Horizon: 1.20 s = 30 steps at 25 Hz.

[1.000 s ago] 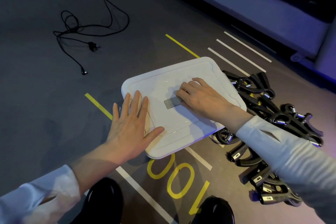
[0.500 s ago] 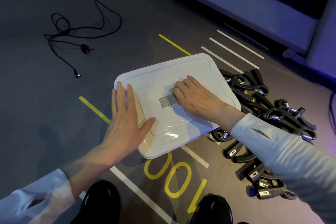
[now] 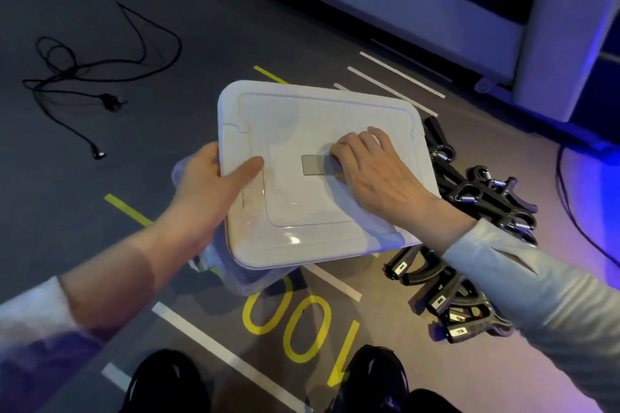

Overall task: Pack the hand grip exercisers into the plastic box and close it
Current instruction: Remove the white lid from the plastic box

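1. left hand (image 3: 208,184): the thumb lies on top of the white lid (image 3: 322,198) and the fingers are curled out of sight under its 9 o'clock edge, clamping it. a second ago this hand lay flat with fingers spread on top.
2. right hand (image 3: 372,171): fingers together and bent, tips pressed on the lid beside a small grey label (image 3: 312,165); no writing can be read on it.
3. the clear plastic box (image 3: 241,275) is mostly hidden under the lid; only its 7 o'clock corner shows. the lid now sits skewed off it.
4. hand grip exercisers (image 3: 483,198) lie piled on the floor at 3 o'clock, partly covered by the right sleeve; their tags are illegible.
5. yellow floor marking (image 3: 295,322) reads "100" upside down.
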Tool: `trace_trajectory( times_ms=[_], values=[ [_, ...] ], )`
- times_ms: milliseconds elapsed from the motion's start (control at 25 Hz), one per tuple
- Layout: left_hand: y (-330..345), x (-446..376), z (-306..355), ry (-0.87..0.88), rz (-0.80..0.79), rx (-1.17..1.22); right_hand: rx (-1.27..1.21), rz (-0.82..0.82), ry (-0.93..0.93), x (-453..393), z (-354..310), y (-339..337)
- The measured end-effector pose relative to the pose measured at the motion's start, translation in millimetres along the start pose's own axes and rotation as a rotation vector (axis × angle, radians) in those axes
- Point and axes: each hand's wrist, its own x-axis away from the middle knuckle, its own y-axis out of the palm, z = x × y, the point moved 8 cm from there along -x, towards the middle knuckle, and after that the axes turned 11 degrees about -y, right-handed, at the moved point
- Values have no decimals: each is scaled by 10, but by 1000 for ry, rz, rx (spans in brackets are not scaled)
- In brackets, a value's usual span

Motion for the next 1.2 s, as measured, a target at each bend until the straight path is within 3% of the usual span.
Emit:
trace_trajectory(
  times_ms=[200,560,880,1200],
  values=[
    [809,88,217,-50,-391,44,75,-34,278,754,275,-318],
    [2311,638,152,-40,-707,-146,80,-83,727,2339,264,-949],
    [3372,1221,-154,-94,-1016,-287,204,-120,836,3310,45,-1462],
    [4139,1726,-669,-130,-1141,-457,134,-155,951,4190,-111,-1566]
  ],
)
